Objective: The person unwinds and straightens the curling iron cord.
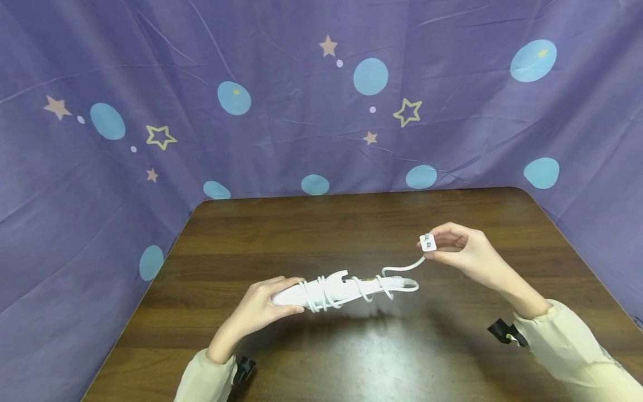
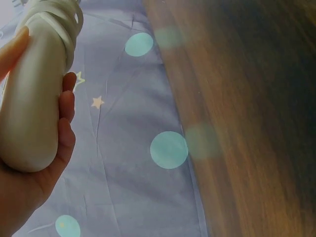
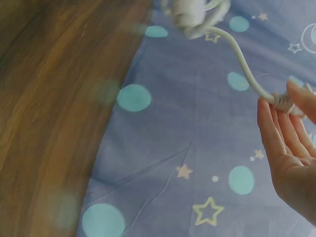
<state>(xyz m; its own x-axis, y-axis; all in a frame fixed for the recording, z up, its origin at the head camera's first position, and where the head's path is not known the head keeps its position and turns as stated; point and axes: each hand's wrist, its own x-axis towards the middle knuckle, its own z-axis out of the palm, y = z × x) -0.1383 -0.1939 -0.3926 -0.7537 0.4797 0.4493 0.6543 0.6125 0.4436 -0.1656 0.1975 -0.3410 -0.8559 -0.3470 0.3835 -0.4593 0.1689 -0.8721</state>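
Observation:
A white curling iron (image 1: 287,296) is held above the table, its barrel end pointing right. My left hand (image 1: 257,306) grips the rounded end of its handle, fingers on one side and thumb on the other, as the left wrist view shows with the handle (image 2: 33,103). White cord (image 1: 321,295) winds in several loops around the body and barrel. A short free length of cord (image 3: 242,61) runs to the two-pin plug (image 1: 428,243). My right hand (image 1: 474,255) pinches that plug between thumb and fingers, its pins facing outward.
Beneath both hands is a brown wooden table (image 1: 301,229) with a glossy reflection near its front. A purple cloth (image 1: 291,123) with stars and blue spots hangs behind and along the sides. Black straps (image 1: 507,332) show at the wrists.

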